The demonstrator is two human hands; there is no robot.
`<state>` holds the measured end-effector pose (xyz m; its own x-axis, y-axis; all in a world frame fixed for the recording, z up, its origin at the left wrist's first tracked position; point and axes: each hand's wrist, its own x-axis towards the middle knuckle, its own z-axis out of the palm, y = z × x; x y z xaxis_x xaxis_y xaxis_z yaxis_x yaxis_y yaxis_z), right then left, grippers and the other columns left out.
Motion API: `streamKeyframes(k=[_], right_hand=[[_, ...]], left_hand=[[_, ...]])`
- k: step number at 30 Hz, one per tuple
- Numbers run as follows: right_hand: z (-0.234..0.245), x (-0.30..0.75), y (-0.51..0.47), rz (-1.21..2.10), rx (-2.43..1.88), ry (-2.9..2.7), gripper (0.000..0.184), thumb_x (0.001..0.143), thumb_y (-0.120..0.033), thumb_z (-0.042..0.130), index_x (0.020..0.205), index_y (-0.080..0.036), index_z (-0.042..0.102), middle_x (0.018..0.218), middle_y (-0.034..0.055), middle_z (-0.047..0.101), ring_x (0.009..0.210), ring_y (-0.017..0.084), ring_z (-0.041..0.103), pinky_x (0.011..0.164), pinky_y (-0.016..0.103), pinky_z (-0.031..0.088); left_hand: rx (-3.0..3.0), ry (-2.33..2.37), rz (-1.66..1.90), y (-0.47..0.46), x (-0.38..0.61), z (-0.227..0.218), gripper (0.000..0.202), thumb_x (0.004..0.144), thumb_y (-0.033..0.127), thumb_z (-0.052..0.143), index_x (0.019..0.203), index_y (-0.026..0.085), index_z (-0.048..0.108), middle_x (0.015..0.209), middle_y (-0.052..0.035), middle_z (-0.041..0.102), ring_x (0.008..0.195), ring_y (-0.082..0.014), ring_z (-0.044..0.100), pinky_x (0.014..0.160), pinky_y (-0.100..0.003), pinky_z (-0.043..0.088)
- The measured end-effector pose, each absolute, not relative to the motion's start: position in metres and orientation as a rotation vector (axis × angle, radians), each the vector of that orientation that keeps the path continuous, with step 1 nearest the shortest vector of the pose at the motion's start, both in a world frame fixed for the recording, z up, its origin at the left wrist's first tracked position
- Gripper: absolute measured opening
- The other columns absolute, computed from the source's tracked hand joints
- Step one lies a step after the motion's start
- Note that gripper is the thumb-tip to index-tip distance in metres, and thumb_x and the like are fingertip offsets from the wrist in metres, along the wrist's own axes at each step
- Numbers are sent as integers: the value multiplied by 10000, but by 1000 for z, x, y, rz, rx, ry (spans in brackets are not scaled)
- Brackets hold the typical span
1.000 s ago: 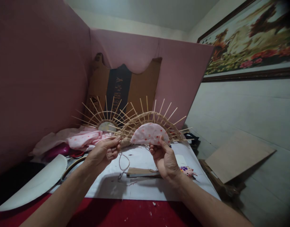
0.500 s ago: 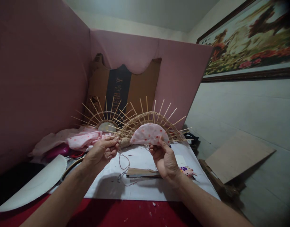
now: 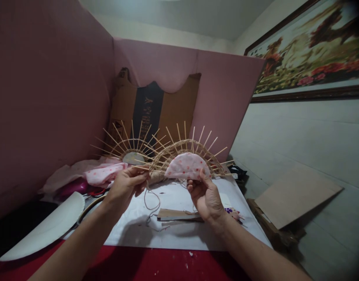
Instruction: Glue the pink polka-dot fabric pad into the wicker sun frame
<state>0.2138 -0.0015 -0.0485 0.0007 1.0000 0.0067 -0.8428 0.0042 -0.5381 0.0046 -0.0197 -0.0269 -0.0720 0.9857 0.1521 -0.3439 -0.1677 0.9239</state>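
Presently, notes at the table (image 3: 138, 267):

- Half-round woven frame (image 3: 167, 155) is held up in the air above the white sheet (image 3: 173, 234), between both hands and facing the camera.
- Left hand (image 3: 128, 186): fingers (image 3: 140, 178) pressed together, pinching at the frame's left end, where the cord (image 3: 151, 200) leaves the weave; whether they grip the cord or a stick, cannot tell.
- Right hand (image 3: 206, 198): thumb and fingers pinch the lower edge of the spotted fabric centre (image 3: 187, 167).
- Progress, as judged: several rows of cord are woven around the centre, forming a band. The outer lengths of the sticks (image 3: 185, 130) are bare, and loose cord hangs down to the sheet, so the weaving looks partway done.
- Orientation: the straight edge is down, with the long axis running left to right. The arc is up, and the sticks fan upward and outward.
- A second, similar frame (image 3: 129, 147) stands behind, near the pink cloth (image 3: 105, 173).
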Motion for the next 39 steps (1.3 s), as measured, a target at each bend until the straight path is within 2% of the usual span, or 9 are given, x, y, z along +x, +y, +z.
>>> streamKeyframes(k=[5,9,11,15,17,19,26,32,39], right_hand=[[-45,217,0,1604,-455,-414,225,597,-164,791,722,-169,604,590,10,673,478,111,586,397,167,465],[-44,219,-1,1691,-452,-425,187,650,-202,760,718,-170,588,569,8,650,463,100,563,382,153,436],[-44,220,0,1727,-454,-439,176,663,-205,747,719,-170,584,570,4,643,452,91,546,369,145,418],[-44,224,3,1743,-474,-465,180,655,-200,743,733,-170,584,578,-2,639,431,79,519,348,134,389],[-44,226,6,1731,-474,-495,192,651,-205,747,734,-167,578,565,-9,631,422,77,511,344,136,380],[-44,228,7,1700,-470,-520,207,645,-202,752,741,-169,571,552,-25,619,410,74,501,343,139,375],[-45,233,13,1662,-533,-488,231,623,-206,757,727,-183,552,550,-37,616,398,69,493,331,129,357],[-50,234,18,1662,-573,-470,233,617,-205,764,731,-172,564,551,-20,627,390,71,496,323,132,359],[-53,235,20,1640,-594,-463,250,602,-200,776,722,-168,559,540,-20,621,384,71,495,322,133,362]], left_hand=[[1178,1054,1545,-20,4,-26,181,539,248,789,656,131,713,502,9,570,397,-39,369,368,-165,220],[1263,1072,1539,-20,2,-22,127,548,229,776,615,136,721,576,-25,631,538,-95,510,490,-191,364],[1288,1044,1532,-19,1,-21,88,561,201,762,595,138,711,574,-21,628,572,-104,528,540,-198,389],[1222,912,1496,-21,-2,-18,137,588,183,759,542,138,639,493,35,532,467,-50,429,462,-168,324],[1104,859,1421,-24,-4,-16,138,576,166,772,593,137,639,509,44,532,448,-38,416,434,-155,308],[971,871,1353,-27,-7,-13,157,575,142,774,678,139,657,570,29,576,477,-44,468,444,-145,342],[756,851,1405,-26,-15,-10,202,672,55,699,843,158,670,771,-16,657,653,-83,609,576,-150,489],[743,793,1400,-26,-15,-13,230,677,13,674,864,143,645,796,-42,668,631,-86,611,557,-146,506],[727,780,1391,-24,-14,-13,220,710,62,676,899,165,631,790,-35,661,642,-89,609,544,-145,500]])
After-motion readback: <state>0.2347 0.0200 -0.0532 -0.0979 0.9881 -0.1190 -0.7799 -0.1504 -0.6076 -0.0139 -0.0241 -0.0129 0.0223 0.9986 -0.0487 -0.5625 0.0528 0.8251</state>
